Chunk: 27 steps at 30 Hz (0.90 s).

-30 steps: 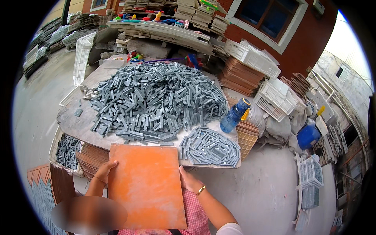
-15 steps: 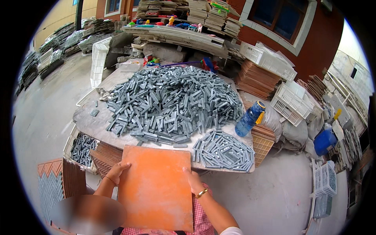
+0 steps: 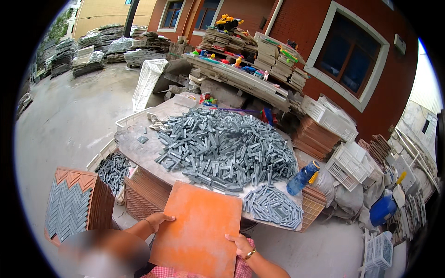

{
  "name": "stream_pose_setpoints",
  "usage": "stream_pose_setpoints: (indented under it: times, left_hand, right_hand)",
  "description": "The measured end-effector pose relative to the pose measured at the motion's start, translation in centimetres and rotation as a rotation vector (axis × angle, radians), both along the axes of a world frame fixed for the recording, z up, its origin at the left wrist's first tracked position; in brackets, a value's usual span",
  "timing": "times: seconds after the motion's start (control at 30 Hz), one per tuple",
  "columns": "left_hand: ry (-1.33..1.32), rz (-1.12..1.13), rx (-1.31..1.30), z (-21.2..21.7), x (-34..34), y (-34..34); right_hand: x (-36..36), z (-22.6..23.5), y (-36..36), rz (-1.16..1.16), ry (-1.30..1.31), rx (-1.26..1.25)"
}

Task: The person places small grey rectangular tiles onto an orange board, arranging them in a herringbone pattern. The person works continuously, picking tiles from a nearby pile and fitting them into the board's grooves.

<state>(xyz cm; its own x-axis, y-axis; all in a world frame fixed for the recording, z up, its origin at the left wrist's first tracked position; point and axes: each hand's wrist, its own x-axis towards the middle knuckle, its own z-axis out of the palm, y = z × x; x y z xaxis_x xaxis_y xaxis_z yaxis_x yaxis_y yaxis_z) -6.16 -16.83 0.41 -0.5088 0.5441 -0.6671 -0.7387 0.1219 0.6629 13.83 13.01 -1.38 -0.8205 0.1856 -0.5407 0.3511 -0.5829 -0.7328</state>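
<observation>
Tilted further since the earlier frame, the flat orange square board (image 3: pixel 197 229) is clasped at its edges by the left hand (image 3: pixel 157 218) and right hand (image 3: pixel 240 244), above the tabletop's (image 3: pixel 139 150) near rim. Grey stone strips (image 3: pixel 227 148) remain heaped, mostly unsorted; one herringbone panel (image 3: pixel 69 206) stands finished.

The orange board (image 3: pixel 197 229) is a flat, square, plain-faced slab, held tilted with its far edge resting against the near rim of the table (image 3: pixel 134 153). The left hand (image 3: pixel 157 220) grips its left edge, the right hand (image 3: pixel 238 243) its right edge, nearer the lower corner.
</observation>
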Motion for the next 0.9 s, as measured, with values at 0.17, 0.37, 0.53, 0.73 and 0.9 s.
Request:
stream_pose_setpoints:
  times: [0.17,0.37,0.53,0.73,0.9]
  left_hand:
    - [0.181,0.087,0.037,6.4,-1.7,1.0]
    - [1.083,-0.029,0.548,19.8,-5.3,0.8]
    - [1.731,-0.275,0.44,22.5,-4.2,-0.9]
    - [2.274,-0.329,-0.114,9.1,-1.6,-3.7]
    - [2.298,-0.353,-0.26,3.8,-1.2,-4.4]
  right_hand:
    - [-2.9,7.5,0.6,0.024,0.101,0.101]
    - [-5.1,21.3,2.9,-0.12,0.695,0.808]
    - [-4.3,24.3,3.3,0.137,0.993,1.401]
    - [-1.3,12.0,0.7,0.163,0.874,2.06]
    - [-0.5,5.9,-0.4,0.242,0.785,2.085]
